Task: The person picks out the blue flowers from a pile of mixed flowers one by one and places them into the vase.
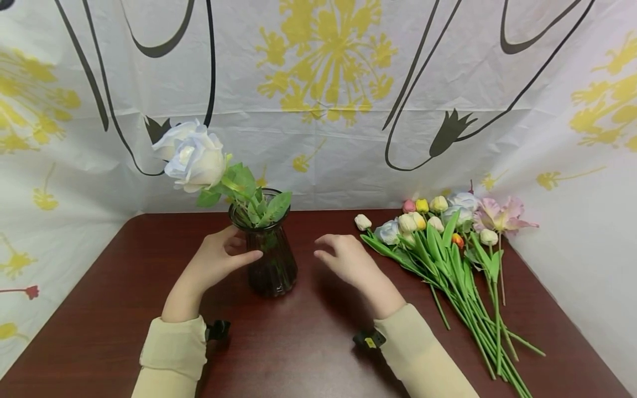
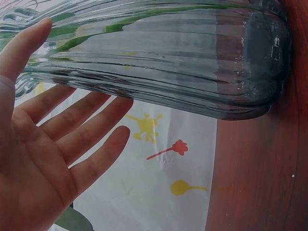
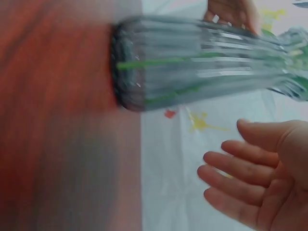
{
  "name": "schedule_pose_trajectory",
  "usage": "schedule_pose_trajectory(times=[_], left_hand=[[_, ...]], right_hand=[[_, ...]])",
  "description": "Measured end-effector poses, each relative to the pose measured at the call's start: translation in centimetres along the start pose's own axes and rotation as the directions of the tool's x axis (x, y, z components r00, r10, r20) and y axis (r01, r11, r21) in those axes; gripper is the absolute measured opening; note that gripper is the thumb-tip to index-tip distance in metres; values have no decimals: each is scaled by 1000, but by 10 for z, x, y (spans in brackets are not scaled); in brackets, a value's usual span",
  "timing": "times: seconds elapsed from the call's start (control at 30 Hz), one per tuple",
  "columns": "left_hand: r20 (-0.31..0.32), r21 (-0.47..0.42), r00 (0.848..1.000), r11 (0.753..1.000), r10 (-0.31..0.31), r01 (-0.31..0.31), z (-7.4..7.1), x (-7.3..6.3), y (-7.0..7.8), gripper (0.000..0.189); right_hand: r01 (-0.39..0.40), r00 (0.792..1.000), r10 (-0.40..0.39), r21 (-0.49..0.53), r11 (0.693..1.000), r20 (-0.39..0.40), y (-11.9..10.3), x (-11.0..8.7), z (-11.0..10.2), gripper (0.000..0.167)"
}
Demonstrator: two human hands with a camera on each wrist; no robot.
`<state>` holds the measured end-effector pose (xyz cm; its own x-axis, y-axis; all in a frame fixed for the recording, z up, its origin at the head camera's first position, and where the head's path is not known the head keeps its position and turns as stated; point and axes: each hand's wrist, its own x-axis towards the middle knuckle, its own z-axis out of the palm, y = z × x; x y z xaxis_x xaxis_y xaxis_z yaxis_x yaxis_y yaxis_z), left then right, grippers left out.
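Observation:
A dark ribbed glass vase stands on the table, with pale blue-white roses leaning left out of its mouth. Green stems show through the glass in the right wrist view. My left hand holds the vase from its left side, thumb across the front and fingers reaching behind. In the left wrist view, that hand's little finger stands apart from the glass. My right hand hovers to the right of the vase, fingers loosely bent and holding nothing; the right wrist view shows its palm beside the glass.
On the right of the brown table lies a pile of artificial flowers, tulips and others, with long green stems pointing toward the front. A white patterned cloth hangs behind the table and along both sides.

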<state>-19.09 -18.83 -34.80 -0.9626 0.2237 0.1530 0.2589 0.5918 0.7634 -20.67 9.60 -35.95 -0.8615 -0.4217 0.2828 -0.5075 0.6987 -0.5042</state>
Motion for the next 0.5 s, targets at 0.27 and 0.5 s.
schedule_pose_trajectory(times=[0.27,0.5], left_hand=[[-4,2,1000,1000,10,-10,0,0,0,72],[-10,5,1000,1000,13,-13,1,0,1,71]], right_hand=[[-134,991,134,-29,991,-11,12,-8,-30,20],[-222,974,218,-73,972,-58,26,-15,-53,17]])
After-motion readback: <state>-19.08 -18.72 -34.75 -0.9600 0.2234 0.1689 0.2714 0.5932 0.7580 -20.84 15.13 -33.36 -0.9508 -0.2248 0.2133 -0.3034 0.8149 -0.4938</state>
